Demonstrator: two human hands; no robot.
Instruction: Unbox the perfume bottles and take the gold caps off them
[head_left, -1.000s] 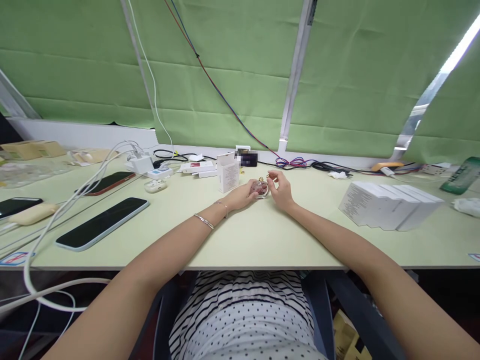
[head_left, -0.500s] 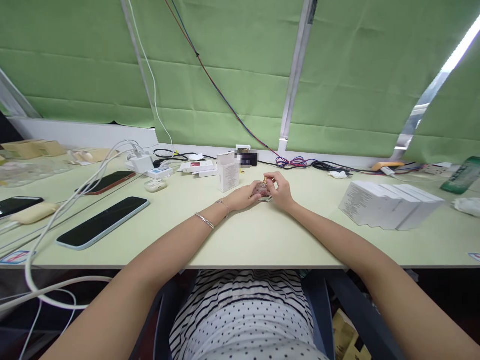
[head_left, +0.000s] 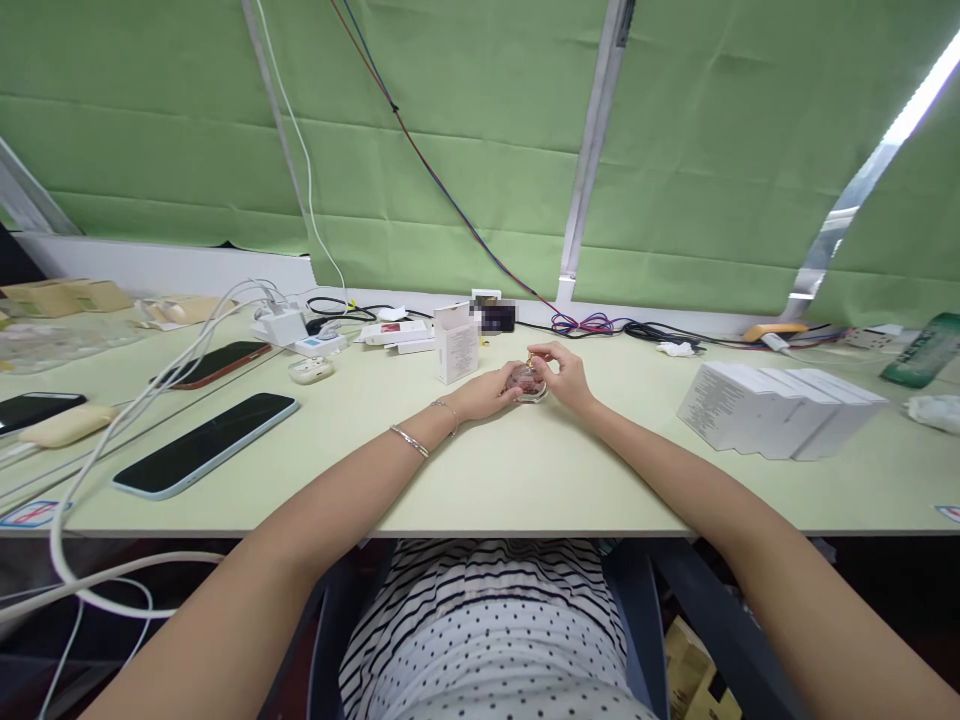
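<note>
On the table before me stands a squat clear glass bottle (head_left: 528,384) with pinkish contents and a small gold-coloured top. My left hand (head_left: 487,393) is closed around the bottle's left side, thumb at the front. Over the top, my right hand (head_left: 562,374) pinches the gold-coloured part between thumb and fingers. Those fingertips partly hide the top, so its exact shape is unclear. A white printed box (head_left: 457,350) stands upright just behind my left hand.
To the right is a row of white boxes (head_left: 776,410), with a green bottle (head_left: 924,350) beyond. A light-blue-edged phone (head_left: 210,443), an earphone case (head_left: 311,370) and white cables (head_left: 112,450) lie left. Wires (head_left: 585,324) run along the back edge.
My right hand has shifted slightly around the bottle's top, its wrist a little higher, and more of the bottle's right side shows. My left hand keeps its place.
</note>
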